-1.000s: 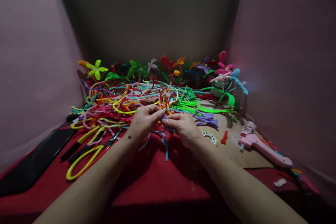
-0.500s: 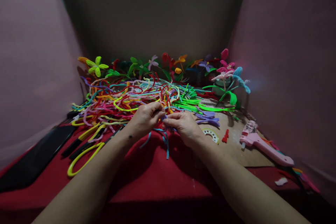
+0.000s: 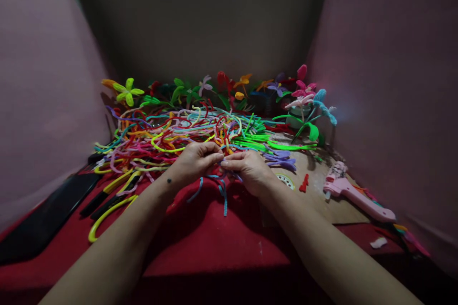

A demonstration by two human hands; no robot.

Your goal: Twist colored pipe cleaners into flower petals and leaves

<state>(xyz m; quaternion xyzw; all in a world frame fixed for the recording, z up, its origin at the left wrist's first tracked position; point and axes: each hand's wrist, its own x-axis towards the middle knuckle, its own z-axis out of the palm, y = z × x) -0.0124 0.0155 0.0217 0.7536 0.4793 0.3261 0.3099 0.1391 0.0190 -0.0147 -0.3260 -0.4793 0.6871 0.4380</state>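
My left hand (image 3: pixel 193 159) and my right hand (image 3: pixel 250 170) meet over the front of the pile, fingertips pinched together. Between them is a purple pipe cleaner (image 3: pixel 237 177), mostly covered by the fingers. Light blue pipe cleaners (image 3: pixel 224 200) lie on the red cloth just below the hands. Behind the hands spreads a tangled heap of many-coloured pipe cleaners (image 3: pixel 168 140), with bright green ones (image 3: pixel 254 142) at its right. Beyond my right hand, bent purple pipe cleaner pieces (image 3: pixel 281 159) rest on a brown board (image 3: pixel 315 209).
A pink glue gun (image 3: pixel 358 195), a red piece (image 3: pixel 304 183) and a round white dial-like disc (image 3: pixel 285 181) lie on the right. Yellow-handled tools (image 3: pixel 110 217) and a black flat object (image 3: pixel 50 219) are at left. Pipe cleaner flowers (image 3: pixel 129 91) stand along the back.
The view has shifted slightly, so things sit a little further left. Both hands keep their pinch, with the fingertips now closer together around the purple pipe cleaner.
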